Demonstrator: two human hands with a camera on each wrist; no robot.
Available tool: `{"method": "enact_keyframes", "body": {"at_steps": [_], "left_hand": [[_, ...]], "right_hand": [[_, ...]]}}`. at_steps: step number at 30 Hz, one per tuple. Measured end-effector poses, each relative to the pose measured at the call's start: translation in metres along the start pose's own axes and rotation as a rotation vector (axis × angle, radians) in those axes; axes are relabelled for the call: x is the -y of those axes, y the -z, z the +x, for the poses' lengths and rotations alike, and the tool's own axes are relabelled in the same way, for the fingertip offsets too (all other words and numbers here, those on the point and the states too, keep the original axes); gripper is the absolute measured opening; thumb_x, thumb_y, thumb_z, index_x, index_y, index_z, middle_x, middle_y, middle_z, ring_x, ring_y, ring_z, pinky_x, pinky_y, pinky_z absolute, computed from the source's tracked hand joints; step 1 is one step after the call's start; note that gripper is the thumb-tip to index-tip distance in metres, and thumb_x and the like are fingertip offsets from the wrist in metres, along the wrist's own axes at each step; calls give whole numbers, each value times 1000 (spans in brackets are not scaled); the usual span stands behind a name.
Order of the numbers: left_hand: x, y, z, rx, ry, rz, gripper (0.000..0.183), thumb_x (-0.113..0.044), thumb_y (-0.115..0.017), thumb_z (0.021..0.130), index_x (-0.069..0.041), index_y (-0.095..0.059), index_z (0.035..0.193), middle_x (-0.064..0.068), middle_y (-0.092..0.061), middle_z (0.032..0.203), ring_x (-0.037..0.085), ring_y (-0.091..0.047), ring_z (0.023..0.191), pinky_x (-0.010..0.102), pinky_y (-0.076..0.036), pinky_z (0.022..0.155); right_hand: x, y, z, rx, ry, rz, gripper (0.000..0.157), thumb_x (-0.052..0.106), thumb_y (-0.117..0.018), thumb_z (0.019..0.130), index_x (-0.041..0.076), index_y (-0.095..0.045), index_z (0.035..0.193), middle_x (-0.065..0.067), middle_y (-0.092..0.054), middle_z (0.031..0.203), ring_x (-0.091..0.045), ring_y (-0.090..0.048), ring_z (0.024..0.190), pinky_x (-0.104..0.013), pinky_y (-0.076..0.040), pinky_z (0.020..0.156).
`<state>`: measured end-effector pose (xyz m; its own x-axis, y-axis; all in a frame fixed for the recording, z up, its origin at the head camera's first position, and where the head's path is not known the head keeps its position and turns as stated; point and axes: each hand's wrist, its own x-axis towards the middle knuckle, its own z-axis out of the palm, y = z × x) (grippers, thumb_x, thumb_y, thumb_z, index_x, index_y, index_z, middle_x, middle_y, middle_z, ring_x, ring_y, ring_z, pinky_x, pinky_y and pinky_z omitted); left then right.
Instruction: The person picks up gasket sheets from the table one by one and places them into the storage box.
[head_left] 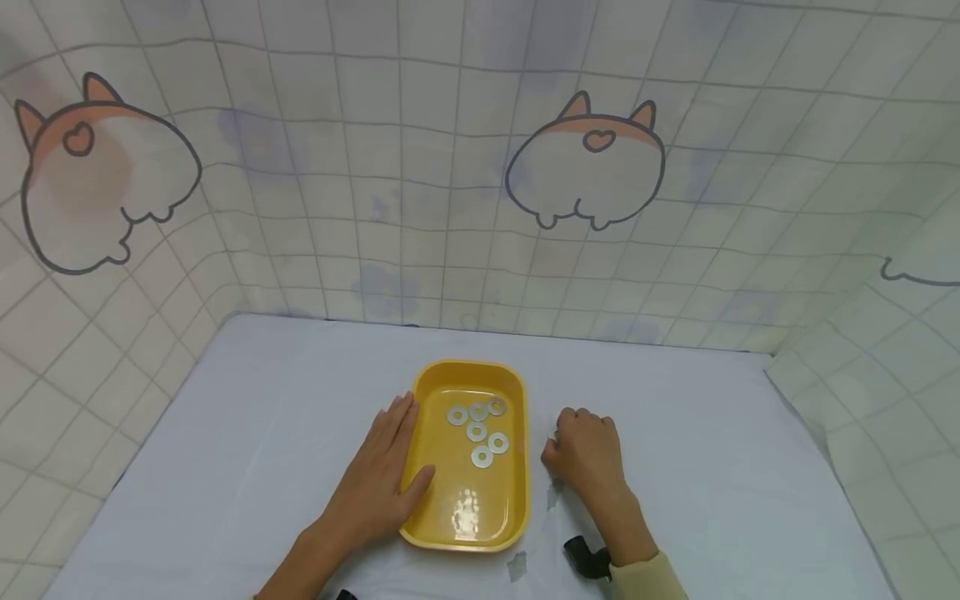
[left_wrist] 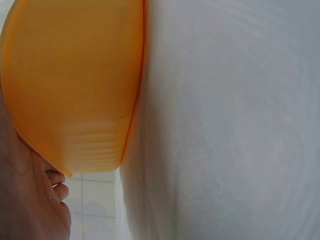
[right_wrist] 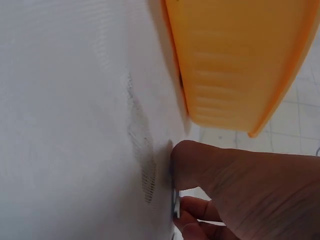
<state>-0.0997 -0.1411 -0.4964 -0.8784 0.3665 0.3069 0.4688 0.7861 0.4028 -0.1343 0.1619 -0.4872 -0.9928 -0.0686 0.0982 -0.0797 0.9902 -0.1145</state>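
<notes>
A yellow plastic tray [head_left: 450, 508] sits on the white table, holding several flat silver washers [head_left: 476, 457] in its far half. My left hand [head_left: 375, 483] rests along the tray's left rim with its fingers straight, the thumb reaching over the inner side. In the left wrist view the palm lies against the rim of the tray [left_wrist: 75, 90]. To the right of the tray, apart from it, my right hand [head_left: 588, 454] is low at the tabletop, fingers curled. The right wrist view shows the thumb and fingers pinching a thin silver washer [right_wrist: 177, 206], mostly hidden.
White cloth covers the table [head_left: 712, 467]. Grey patches [head_left: 517, 567] mark it near the tray's front right corner. A black wrist device [head_left: 587, 558] is at the right wrist. Tile-patterned curtains [head_left: 420, 208] with cartoon figures enclose the back and sides.
</notes>
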Motion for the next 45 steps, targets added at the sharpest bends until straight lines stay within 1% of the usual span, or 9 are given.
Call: {"method": "enact_keyframes", "body": {"at_steps": [3,7,9,15,22,27,32,39,45], "left_hand": [[0,0,-1,4,5,2,86,-34,-66,101,4,-25,166,18,-26,176,37,-28,163,22,7,136],[0,0,-1,-4,3,3,85,-33,-66,100,4,-26,165,18,-27,175,38,-29,162,21,7,136],[0,0,-1,-9,0,-1,85,-33,-67,100,5,-27,165,19,-27,175,38,-30,162,19,8,135],[0,0,-1,-21,-6,-1,86,-33,-67,100,5,-26,165,20,-28,175,37,-29,162,18,9,134],[0,0,-1,-25,-4,-6,85,-32,-67,100,5,-27,165,20,-29,174,38,-30,162,18,9,134],[0,0,-1,-17,3,-18,85,-33,-67,100,5,-26,165,19,-27,175,38,-30,162,16,10,133],[1,-1,0,-1,10,-16,86,-33,-66,100,4,-25,165,18,-26,176,37,-29,162,16,10,133],[2,-1,-1,6,12,-15,86,-34,-66,101,4,-25,166,17,-25,176,36,-28,163,16,10,133],[1,0,0,11,15,-19,86,-34,-65,101,3,-23,166,17,-24,176,36,-27,163,16,10,133]], "right_hand": [[0,0,0,-22,2,21,20,17,-76,83,6,-61,76,-5,-53,67,-21,-48,64,-42,-54,71],[-1,0,0,-24,-5,59,17,17,-77,81,3,-68,84,-7,-60,71,-21,-53,66,-42,-54,72],[-2,-1,0,-20,-13,77,19,18,-76,80,2,-70,89,-8,-63,74,-22,-56,68,-43,-56,73],[-1,-9,3,-38,-34,102,21,19,-73,80,1,-72,92,-9,-66,77,-25,-61,71,-44,-57,76],[-3,-7,4,-49,-28,131,22,21,-76,81,4,-77,96,-9,-72,83,-27,-66,79,-50,-58,89],[-4,-5,5,-27,-20,160,26,24,-79,81,5,-79,99,-9,-75,85,-24,-64,78,-47,-59,86],[-5,-3,5,-23,2,194,28,26,-81,81,6,-80,100,-6,-75,86,-20,-61,74,-42,-60,79],[-5,4,3,-74,55,218,24,27,-81,81,9,-80,97,-4,-77,89,-23,-66,82,-42,-62,84],[-4,9,1,-93,76,229,24,26,-79,80,10,-79,97,-4,-78,91,-25,-68,85,-44,-61,87]]}}
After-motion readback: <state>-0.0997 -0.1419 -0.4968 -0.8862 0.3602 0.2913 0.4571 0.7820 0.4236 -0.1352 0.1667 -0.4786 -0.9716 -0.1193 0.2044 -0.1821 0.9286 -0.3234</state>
